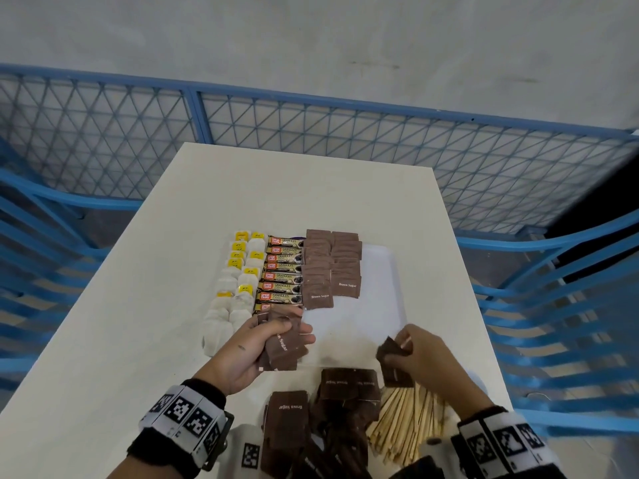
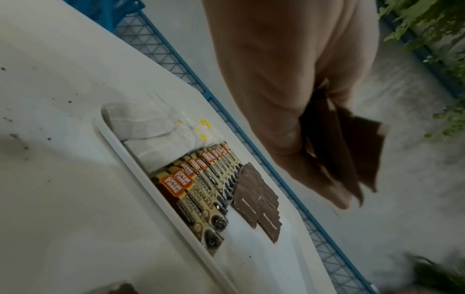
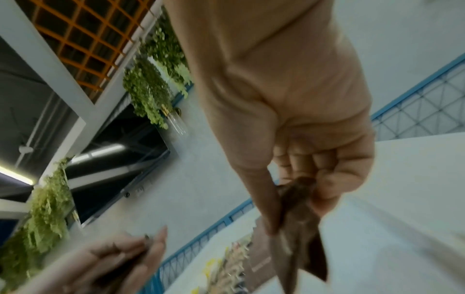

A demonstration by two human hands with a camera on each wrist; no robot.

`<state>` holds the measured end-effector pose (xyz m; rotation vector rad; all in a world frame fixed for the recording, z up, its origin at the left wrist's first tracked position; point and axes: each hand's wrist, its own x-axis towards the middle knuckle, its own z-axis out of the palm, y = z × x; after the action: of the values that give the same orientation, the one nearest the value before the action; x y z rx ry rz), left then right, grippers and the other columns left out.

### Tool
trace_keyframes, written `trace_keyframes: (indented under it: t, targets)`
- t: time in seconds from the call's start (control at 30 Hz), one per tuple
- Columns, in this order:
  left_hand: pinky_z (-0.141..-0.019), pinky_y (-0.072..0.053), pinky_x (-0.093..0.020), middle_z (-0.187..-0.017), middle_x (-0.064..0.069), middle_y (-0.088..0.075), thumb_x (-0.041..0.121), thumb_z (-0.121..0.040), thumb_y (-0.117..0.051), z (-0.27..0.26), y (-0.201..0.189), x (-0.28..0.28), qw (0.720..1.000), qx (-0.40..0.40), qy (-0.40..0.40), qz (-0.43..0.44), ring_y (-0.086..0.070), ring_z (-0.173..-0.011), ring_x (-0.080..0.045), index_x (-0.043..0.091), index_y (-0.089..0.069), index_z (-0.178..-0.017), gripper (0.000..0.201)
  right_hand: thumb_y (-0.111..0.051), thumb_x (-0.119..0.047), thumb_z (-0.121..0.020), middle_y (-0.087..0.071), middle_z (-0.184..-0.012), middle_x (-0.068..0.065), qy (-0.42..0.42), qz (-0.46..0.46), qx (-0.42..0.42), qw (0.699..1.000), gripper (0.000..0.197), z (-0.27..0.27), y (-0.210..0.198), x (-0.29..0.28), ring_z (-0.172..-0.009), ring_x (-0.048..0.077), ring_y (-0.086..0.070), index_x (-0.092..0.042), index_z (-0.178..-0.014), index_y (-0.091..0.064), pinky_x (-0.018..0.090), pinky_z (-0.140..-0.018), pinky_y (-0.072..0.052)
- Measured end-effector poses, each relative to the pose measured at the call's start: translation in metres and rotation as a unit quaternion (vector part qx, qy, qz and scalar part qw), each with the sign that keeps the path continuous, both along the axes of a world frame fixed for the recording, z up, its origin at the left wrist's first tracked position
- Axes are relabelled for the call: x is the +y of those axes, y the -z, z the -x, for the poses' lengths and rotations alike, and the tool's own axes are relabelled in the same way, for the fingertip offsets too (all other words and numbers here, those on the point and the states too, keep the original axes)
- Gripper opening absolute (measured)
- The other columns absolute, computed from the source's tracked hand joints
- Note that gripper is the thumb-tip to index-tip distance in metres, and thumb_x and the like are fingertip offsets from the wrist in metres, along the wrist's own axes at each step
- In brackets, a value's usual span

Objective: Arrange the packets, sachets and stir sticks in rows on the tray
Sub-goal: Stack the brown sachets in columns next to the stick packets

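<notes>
head view: white table (image 1: 138, 305), blue mesh fence (image 1: 311, 133); both hands' fingers (image 1: 304, 330) grip brown sachets (image 1: 283, 344).

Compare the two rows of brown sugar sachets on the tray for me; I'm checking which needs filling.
The left sachet row reaches nearer the person; the right sachet row stops shorter. The left row borders the coffee packets; the right borders bare tray. Both overlap like shingles, labels up.

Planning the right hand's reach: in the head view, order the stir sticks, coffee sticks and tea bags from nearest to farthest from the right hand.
1. Stir sticks, just below the right hand, off the tray.
2. Coffee sticks, mid-tray, up and left.
3. Tea bags, the tray's leftmost rows.
</notes>
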<state>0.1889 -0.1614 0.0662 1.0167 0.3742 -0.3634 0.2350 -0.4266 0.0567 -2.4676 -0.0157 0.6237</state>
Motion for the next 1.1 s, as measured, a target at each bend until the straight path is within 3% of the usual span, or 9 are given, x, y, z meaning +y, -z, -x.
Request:
trace_keyframes:
  t: [0.13, 0.2, 0.33, 0.47, 0.6, 0.7, 0.77, 0.9, 1.1]
  targets:
    - [-0.068, -0.059, -0.039, -0.09, -0.019, -0.065, 0.011, -0.093, -0.05, -0.001, -0.001, -0.008, 1.0, 0.0, 0.005, -0.011, -0.069, -0.078, -0.029, 0.004, -0.057, -0.108, 0.018, -0.074, -0.016, -0.077, -0.066, -0.087, 0.004, 0.002, -0.193, 0.019, 0.981, 0.027, -0.007, -0.035, 0.039, -0.078, 0.01, -0.063, -0.017, -0.094, -0.053, 0.017, -0.063, -0.05]
    - [-0.068, -0.057, -0.038, -0.097, -0.018, -0.067, 0.03, -0.086, -0.055, 0.0, 0.0, -0.011, 0.998, 0.004, 0.02, -0.052, -0.068, -0.083, -0.028, 0.007, -0.056, -0.113, 0.036, -0.076, -0.011, -0.074, -0.067, -0.081, 0.008, -0.009, -0.28, 0.043, 0.959, 0.029, -0.005, -0.04, 0.061, -0.071, 0.009, -0.064, -0.015, -0.091, -0.052, 0.016, -0.061, -0.05]
    - [-0.067, -0.052, -0.035, -0.111, -0.02, -0.066, 0.058, -0.073, -0.058, 0.005, 0.001, -0.011, 0.995, -0.006, 0.056, -0.078, -0.063, -0.097, -0.034, 0.019, -0.059, -0.12, 0.061, -0.081, -0.014, -0.068, -0.057, -0.064, -0.007, -0.029, -0.302, 0.001, 0.953, 0.031, 0.0, -0.034, 0.094, -0.052, -0.006, -0.052, -0.018, -0.079, -0.053, 0.008, -0.055, -0.042]
    - [-0.058, -0.055, -0.024, -0.099, -0.01, -0.071, 0.025, -0.071, -0.073, 0.015, 0.001, 0.0, 0.996, -0.035, 0.067, -0.055, -0.07, -0.085, -0.017, 0.011, -0.064, -0.113, 0.045, -0.076, -0.017, -0.074, -0.053, -0.063, -0.01, -0.098, -0.247, -0.075, 0.961, 0.023, 0.005, -0.021, 0.108, -0.053, -0.004, -0.049, -0.02, -0.068, -0.054, 0.009, -0.055, -0.038]
    - [-0.061, -0.047, -0.03, -0.097, -0.012, -0.069, 0.006, -0.072, -0.076, 0.027, 0.006, 0.009, 0.991, -0.029, 0.104, -0.083, -0.068, -0.089, -0.03, 0.02, -0.064, -0.114, 0.045, -0.064, -0.022, -0.086, -0.048, -0.077, -0.003, -0.204, -0.224, -0.105, 0.947, 0.02, 0.017, -0.013, 0.105, -0.069, -0.002, -0.046, -0.002, -0.083, -0.066, 0.01, -0.064, -0.036]
    - [-0.076, -0.036, -0.041, -0.099, -0.018, -0.062, 0.009, -0.066, -0.078, 0.033, 0.012, 0.009, 0.989, -0.024, 0.114, -0.094, -0.056, -0.091, -0.035, 0.024, -0.067, -0.112, 0.049, -0.05, -0.025, -0.095, -0.047, -0.089, -0.002, -0.242, -0.219, -0.1, 0.94, 0.027, 0.028, -0.009, 0.1, -0.078, -0.005, -0.046, -0.006, -0.099, -0.068, 0.004, -0.07, -0.034]
    - [-0.076, -0.045, -0.038, -0.088, -0.011, -0.067, 0.005, -0.071, -0.072, 0.035, 0.012, 0.008, 0.986, -0.024, 0.116, -0.118, -0.06, -0.084, -0.028, 0.021, -0.069, -0.108, 0.041, -0.043, -0.029, -0.097, -0.045, -0.093, -0.006, -0.252, -0.192, -0.105, 0.943, 0.027, 0.034, -0.006, 0.095, -0.082, -0.007, -0.045, -0.013, -0.108, -0.062, 0.004, -0.073, -0.034]
    - [-0.048, -0.045, -0.017, -0.075, -0.006, -0.068, -0.005, -0.076, -0.056, 0.038, 0.011, 0.01, 0.982, -0.002, 0.128, -0.143, -0.057, -0.054, -0.01, 0.008, -0.065, -0.108, 0.036, -0.04, -0.042, -0.096, -0.045, -0.1, -0.009, -0.262, -0.114, -0.12, 0.951, 0.02, 0.055, 0.004, 0.078, -0.084, 0.0, -0.046, -0.024, -0.103, -0.047, 0.01, -0.072, -0.037]
    - [-0.059, -0.044, -0.02, -0.085, -0.005, -0.058, 0.0, -0.086, -0.054, 0.049, 0.034, 0.014, 0.924, -0.022, 0.243, -0.294, -0.051, -0.067, -0.014, 0.02, -0.059, -0.108, 0.03, -0.053, -0.049, -0.086, -0.044, -0.127, 0.006, -0.466, 0.062, -0.091, 0.878, 0.053, 0.089, 0.039, 0.065, -0.112, 0.023, -0.042, -0.013, -0.124, -0.043, 0.035, -0.094, -0.038]
